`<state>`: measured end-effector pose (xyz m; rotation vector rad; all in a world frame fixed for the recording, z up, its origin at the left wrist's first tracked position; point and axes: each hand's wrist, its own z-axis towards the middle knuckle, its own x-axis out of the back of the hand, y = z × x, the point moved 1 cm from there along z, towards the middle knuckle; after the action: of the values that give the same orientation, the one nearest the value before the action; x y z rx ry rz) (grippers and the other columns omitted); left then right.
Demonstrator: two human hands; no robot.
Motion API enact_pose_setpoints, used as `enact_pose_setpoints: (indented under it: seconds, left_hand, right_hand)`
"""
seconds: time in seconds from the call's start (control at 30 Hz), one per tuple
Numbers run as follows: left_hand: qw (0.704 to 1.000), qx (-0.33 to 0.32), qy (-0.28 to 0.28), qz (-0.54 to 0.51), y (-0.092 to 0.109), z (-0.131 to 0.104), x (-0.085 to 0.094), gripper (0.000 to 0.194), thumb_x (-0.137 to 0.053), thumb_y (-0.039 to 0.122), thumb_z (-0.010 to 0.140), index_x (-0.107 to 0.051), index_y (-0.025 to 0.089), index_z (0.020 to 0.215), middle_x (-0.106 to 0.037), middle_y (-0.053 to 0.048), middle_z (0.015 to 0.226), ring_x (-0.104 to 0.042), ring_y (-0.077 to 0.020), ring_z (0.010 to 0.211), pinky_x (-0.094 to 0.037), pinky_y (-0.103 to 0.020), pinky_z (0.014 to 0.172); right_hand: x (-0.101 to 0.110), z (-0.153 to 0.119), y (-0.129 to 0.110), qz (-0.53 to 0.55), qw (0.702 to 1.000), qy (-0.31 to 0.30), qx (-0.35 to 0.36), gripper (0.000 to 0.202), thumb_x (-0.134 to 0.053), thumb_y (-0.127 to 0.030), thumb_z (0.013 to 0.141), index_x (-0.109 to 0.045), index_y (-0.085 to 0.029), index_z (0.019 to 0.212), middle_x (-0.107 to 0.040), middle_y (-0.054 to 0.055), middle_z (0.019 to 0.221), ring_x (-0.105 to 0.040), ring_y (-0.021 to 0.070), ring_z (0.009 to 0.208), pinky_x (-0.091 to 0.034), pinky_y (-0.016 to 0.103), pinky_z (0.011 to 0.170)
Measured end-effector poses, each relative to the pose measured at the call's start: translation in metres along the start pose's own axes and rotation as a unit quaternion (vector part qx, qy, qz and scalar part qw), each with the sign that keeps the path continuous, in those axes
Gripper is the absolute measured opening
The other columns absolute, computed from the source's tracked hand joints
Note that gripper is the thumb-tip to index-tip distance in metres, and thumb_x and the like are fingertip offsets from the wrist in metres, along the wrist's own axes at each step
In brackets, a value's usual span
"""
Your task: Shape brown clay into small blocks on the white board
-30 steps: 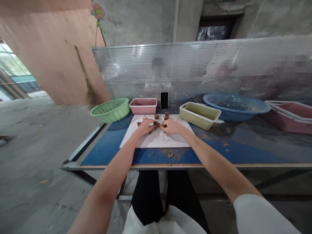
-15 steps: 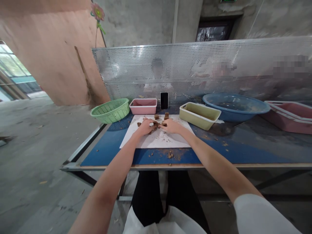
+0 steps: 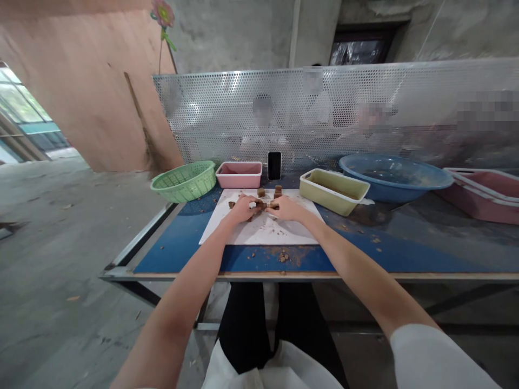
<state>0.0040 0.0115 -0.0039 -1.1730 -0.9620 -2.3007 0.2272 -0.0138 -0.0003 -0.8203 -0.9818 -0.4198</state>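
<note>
The left hand (image 3: 243, 208) and the right hand (image 3: 286, 209), both with fingers partly curled, meet near the centre of the frame, their fingertips on a small brown lump (image 3: 261, 206) that lies between them. Whether each has a firm grip on it cannot be told at this scale. The lump is above a white board (image 3: 259, 233), whose surface bears scattered brown crumbs. A darker brown fragment (image 3: 231, 205) lies just beside the left hand, on its left in the frame. Beyond the hands, near the far edge of the board, are a brown block (image 3: 261, 192) and, to its right, a brown stack (image 3: 278, 192). The board rests on a blue-topped counter (image 3: 170, 248); loose brown bits (image 3: 283, 257) lie in front of the board, at lower centre. Behind the board, a phone (image 3: 274, 166) stands upright with a dark screen. To its left are a pink tub (image 3: 239, 181) and, farther left, a green basket (image 3: 184, 186); to its right are an olive tub (image 3: 332, 198), a wide blue basin (image 3: 395, 186) and, at the right edge, a reddish tub (image 3: 482, 201). A perforated metal panel (image 3: 227, 119) spans the background; behind it, at upper centre, a person (image 3: 318, 105) is partly visible.
</note>
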Motion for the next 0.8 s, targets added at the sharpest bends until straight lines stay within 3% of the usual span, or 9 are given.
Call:
enact_pose_setpoints:
  seconds: [0.1, 0.27, 0.33, 0.47, 0.6, 0.8]
  left_hand:
    - [1.0, -0.001, 0.004, -0.01, -0.001, 0.0, -0.001, 0.025, -0.069, 0.033, 0.093, -0.083, 0.019, 0.109, -0.083, -0.01, 0.114, -0.075, -0.0297, 0.105, -0.047, -0.046, 0.11]
    - [0.999, 0.027, 0.01, -0.02, -0.002, -0.001, -0.002, 0.024, -0.071, 0.037, 0.093, -0.083, 0.02, 0.105, -0.083, -0.009, 0.104, -0.073, -0.0283, 0.101, -0.05, -0.043, 0.106]
    - [0.999, 0.031, 0.01, -0.024, 0.0, -0.003, -0.001, 0.029, -0.071, 0.039, 0.092, -0.082, 0.02, 0.111, -0.082, -0.01, 0.106, -0.072, -0.0283, 0.103, -0.051, -0.043, 0.105]
    - [0.996, 0.046, 0.008, -0.071, 0.005, -0.007, 0.004, 0.044, -0.074, 0.048, 0.091, -0.077, 0.019, 0.125, -0.081, -0.011, 0.104, -0.072, -0.0271, 0.096, -0.054, -0.043, 0.1]
    - [0.997, 0.054, 0.011, -0.053, 0.005, -0.007, 0.006, 0.043, -0.079, 0.053, 0.086, -0.08, 0.018, 0.111, -0.081, -0.012, 0.098, -0.071, -0.0285, 0.095, -0.054, -0.043, 0.1]
    - [0.998, 0.055, 0.024, 0.0, -0.002, -0.005, 0.002, 0.034, -0.081, 0.046, 0.084, -0.08, 0.018, 0.103, -0.08, -0.012, 0.095, -0.071, -0.0311, 0.101, -0.052, -0.042, 0.099]
  right_hand:
    - [-0.002, 0.0, -0.001, -0.013, 0.999, -0.028, -0.011, 0.035, -0.057, -0.033, 0.1, -0.066, -0.018, 0.069, -0.069, 0.004, 0.068, -0.05, 0.0148, 0.06, -0.033, 0.03, 0.062]
    - [0.006, 0.0, 0.0, -0.05, 0.994, 0.089, 0.029, 0.034, -0.051, -0.034, 0.106, -0.074, -0.019, 0.087, -0.075, 0.009, 0.092, -0.063, 0.0198, 0.08, -0.041, 0.031, 0.074]
    - [0.009, -0.001, 0.001, -0.07, 0.992, 0.103, 0.017, 0.035, -0.049, -0.037, 0.108, -0.075, -0.019, 0.091, -0.075, 0.01, 0.094, -0.065, 0.0218, 0.085, -0.044, 0.032, 0.079]
    - [0.012, -0.003, 0.0, -0.123, 0.989, 0.078, -0.014, 0.037, -0.045, -0.038, 0.111, -0.076, -0.018, 0.107, -0.075, 0.014, 0.108, -0.067, 0.0264, 0.098, -0.047, 0.035, 0.088]
    - [0.01, -0.003, -0.003, -0.185, 0.982, 0.046, 0.003, 0.041, -0.046, -0.037, 0.111, -0.07, -0.015, 0.136, -0.069, 0.02, 0.13, -0.064, 0.0317, 0.115, -0.047, 0.04, 0.099]
    - [0.0, 0.002, -0.004, -0.234, 0.972, 0.019, -0.022, 0.042, -0.051, -0.042, 0.11, -0.07, -0.015, 0.135, -0.064, 0.023, 0.134, -0.056, 0.0373, 0.129, -0.042, 0.049, 0.106]
